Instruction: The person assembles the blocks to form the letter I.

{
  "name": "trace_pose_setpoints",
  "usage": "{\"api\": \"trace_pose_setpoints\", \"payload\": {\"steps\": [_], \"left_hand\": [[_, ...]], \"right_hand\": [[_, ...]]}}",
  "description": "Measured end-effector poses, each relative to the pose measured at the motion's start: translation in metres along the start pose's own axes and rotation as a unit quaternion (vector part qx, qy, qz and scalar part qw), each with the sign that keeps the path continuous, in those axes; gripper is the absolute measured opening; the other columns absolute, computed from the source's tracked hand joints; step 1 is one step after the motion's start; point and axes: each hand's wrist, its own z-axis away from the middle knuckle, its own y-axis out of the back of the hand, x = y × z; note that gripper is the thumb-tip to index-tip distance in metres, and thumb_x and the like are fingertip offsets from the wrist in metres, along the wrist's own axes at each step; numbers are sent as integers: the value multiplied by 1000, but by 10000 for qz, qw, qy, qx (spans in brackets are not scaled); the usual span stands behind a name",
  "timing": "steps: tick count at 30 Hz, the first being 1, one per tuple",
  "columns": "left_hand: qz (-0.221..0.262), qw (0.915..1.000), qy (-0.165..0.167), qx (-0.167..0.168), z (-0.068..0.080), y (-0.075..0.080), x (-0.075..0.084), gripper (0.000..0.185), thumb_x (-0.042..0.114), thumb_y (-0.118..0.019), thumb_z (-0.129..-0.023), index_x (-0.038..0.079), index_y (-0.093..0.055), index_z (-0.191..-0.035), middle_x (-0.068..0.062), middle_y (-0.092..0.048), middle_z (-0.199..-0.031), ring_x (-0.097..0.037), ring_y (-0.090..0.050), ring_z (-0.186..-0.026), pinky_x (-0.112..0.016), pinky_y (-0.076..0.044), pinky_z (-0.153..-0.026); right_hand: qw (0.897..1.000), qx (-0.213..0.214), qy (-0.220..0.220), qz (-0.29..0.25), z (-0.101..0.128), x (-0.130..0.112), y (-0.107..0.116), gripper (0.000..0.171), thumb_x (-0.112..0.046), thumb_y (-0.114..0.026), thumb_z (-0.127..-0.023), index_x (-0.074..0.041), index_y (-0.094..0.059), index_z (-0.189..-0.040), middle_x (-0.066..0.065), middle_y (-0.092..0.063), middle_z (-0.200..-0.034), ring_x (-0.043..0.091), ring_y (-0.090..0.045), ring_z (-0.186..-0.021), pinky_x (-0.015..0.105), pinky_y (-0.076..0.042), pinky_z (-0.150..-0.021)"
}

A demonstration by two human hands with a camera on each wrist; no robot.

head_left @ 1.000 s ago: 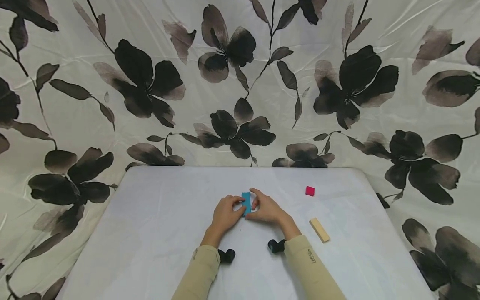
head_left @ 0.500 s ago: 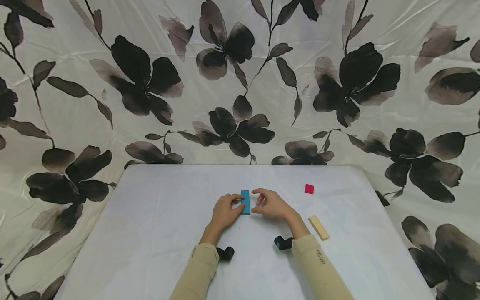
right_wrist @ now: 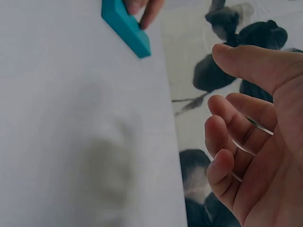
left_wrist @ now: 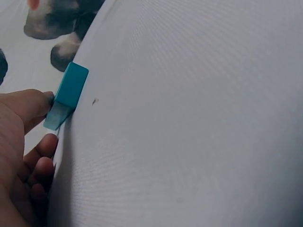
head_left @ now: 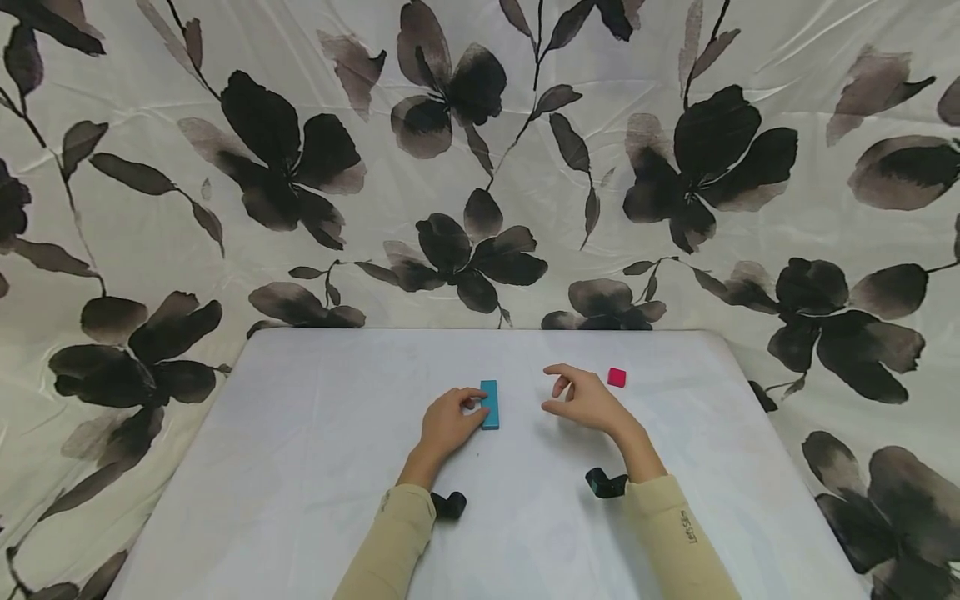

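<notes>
The blue block [head_left: 490, 404] lies flat on the white table [head_left: 315, 467], roughly mid-table, long side running away from the person. The left hand [head_left: 447, 423] rests on the table just left of it, w/ thumb and forefinger curled against the block's left edge; the left wrist view shows fingertips [left_wrist: 46, 100] touching the block [left_wrist: 67, 94], though whether they truly pinch it or only press its side is hard to tell from that angle.

The right hand [head_left: 585, 397] hovers above the table, well right of the block, holding nothing. Its fingers are loosely curled and spread apart, thumb out; the right wrist view shows the palm and fingers [right_wrist: 227, 137] relaxed, w/ the block [right_wrist: 125, 26] off to the upper left, left-hand fingertips at its far side.

A small pink cube [head_left: 617, 377] sits on the table just beyond the right hand, near but not touching. Both arms wear beige sleeves [head_left: 397, 533], each w/ a black wrist cam [head_left: 450, 505]. A floral cloth [head_left: 480, 167], cream w/ dark flowers, hangs behind and round the table.
</notes>
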Motion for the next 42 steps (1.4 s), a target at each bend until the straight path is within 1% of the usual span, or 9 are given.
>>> {"api": "trace_pose_setpoints", "payload": {"steps": [5,9,17,21,25,29,35,38,42], "left_hand": [[-132,9997,154,-151,-3,1,0,27,42,-63,-77,30,-65,-101,13,-52,-71,-9,-44,-54,-27,-34,-49],[-268,9993,210,-172,-5,2,-1,26,44,-63,-76,33,-64,-100,16,-52,-68,-10,-43,-50,-28,-33,-45],[-251,9991,291,-166,-8,0,-1,27,45,-64,-75,34,-64,-100,16,-52,-68,-9,-43,-50,-28,-32,-45],[-297,9988,358,-165,-8,1,0,27,47,-63,-75,35,-64,-100,16,-51,-68,-10,-42,-50,-27,-31,-44],[-259,9989,372,-130,-9,2,0,27,46,-64,-75,35,-64,-100,16,-52,-68,-10,-42,-50,-28,-31,-45],[-238,9988,401,-148,-10,1,0,27,46,-63,-75,36,-64,-100,16,-51,-68,-9,-43,-51,-27,-32,-46],[-223,9988,404,-133,-9,0,1,27,47,-63,-75,36,-64,-100,16,-51,-68,-9,-43,-51,-27,-32,-46],[-231,9989,380,-112,-9,0,1,28,47,-63,-75,35,-64,-101,16,-51,-68,-9,-43,-51,-27,-32,-46],[-256,9990,357,-99,-8,0,1,28,47,-63,-76,35,-64,-101,17,-51,-68,-9,-42,-50,-27,-31,-45]], "right_hand": [[9998,125,-114,70,13,7,18,50,-27,-72,-73,-19,-52,-117,-1,-53,-82,18,-47,-61,31,-42,-51],[9998,169,-96,98,21,20,26,48,-26,-72,-73,-17,-53,-116,0,-53,-81,18,-48,-60,30,-42,-52],[9984,260,-435,246,35,43,38,51,-27,-72,-73,-10,-53,-116,0,-52,-80,17,-47,-61,31,-41,-56],[9978,321,-512,274,44,52,43,47,-26,-71,-74,-8,-54,-113,1,-52,-81,17,-47,-64,30,-41,-56],[9975,347,-541,287,53,62,48,44,-26,-71,-74,-8,-56,-111,1,-52,-80,17,-48,-69,30,-42,-60],[9960,364,-727,363,63,75,52,43,-26,-71,-74,-9,-57,-111,1,-52,-80,17,-47,-71,30,-41,-61],[9952,445,-839,251,79,90,54,40,-25,-71,-74,-10,-58,-109,1,-53,-81,17,-49,-73,32,-42,-66],[9941,476,-946,243,88,95,53,40,-26,-71,-74,-12,-58,-109,0,-54,-82,16,-49,-73,30,-42,-64],[9930,517,-1038,205,98,100,51,42,-26,-72,-73,-11,-58,-110,0,-54,-82,16,-48,-69,27,-41,-57]]}}
